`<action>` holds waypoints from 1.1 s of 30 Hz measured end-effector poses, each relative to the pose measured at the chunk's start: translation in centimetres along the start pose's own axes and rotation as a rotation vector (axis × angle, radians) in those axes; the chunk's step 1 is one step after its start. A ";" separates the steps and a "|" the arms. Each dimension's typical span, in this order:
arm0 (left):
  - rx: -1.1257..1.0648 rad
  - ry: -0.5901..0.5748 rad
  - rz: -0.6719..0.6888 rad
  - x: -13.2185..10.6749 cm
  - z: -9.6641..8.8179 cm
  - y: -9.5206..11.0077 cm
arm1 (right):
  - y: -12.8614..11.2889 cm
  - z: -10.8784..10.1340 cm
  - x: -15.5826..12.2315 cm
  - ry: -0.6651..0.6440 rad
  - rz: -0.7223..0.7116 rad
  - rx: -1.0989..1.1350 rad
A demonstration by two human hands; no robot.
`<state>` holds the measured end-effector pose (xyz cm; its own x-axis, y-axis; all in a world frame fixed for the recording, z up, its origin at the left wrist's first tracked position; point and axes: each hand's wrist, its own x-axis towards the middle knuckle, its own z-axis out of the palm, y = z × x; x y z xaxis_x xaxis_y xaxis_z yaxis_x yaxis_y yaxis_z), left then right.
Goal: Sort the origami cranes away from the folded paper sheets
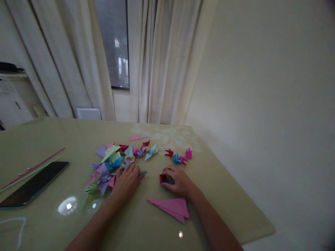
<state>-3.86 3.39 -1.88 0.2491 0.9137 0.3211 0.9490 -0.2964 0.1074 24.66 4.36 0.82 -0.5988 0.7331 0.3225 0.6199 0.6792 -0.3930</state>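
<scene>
My left hand (127,180) lies palm down on the table, fingers stretched over a grey-blue paper piece (142,173) at the edge of a heap of colourful folded paper figures (115,160). My right hand (176,180) is curled around a small stack of red and blue paper (164,179), fingers bent over it. A pink folded paper triangle (172,207) lies just in front of both hands. Three small folded figures, red, blue and pink (178,157), sit beyond my right hand.
A dark tablet (34,186) lies at the left, with thin pink and green sticks (34,167) beside it. Another pink triangle (138,138) lies further back. The pale green table (230,209) ends at the right near a cream wall. Curtains and a window stand behind.
</scene>
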 end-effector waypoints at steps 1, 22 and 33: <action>-0.006 0.013 -0.002 0.2 -0.2 -0.1 | -0.1 -0.1 0.0 0.015 0.007 0.009; 0.020 -0.125 0.039 0.4 -0.8 -1.7 | -0.2 -0.1 0.2 0.107 0.022 0.002; -0.709 0.680 -0.204 0.4 -3.9 -0.7 | -0.1 -0.1 0.1 0.162 0.021 0.022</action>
<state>-5.20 2.92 1.86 -0.2789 0.6779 0.6802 0.5721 -0.4516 0.6847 24.60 4.34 0.96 -0.4956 0.7443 0.4477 0.6190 0.6642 -0.4191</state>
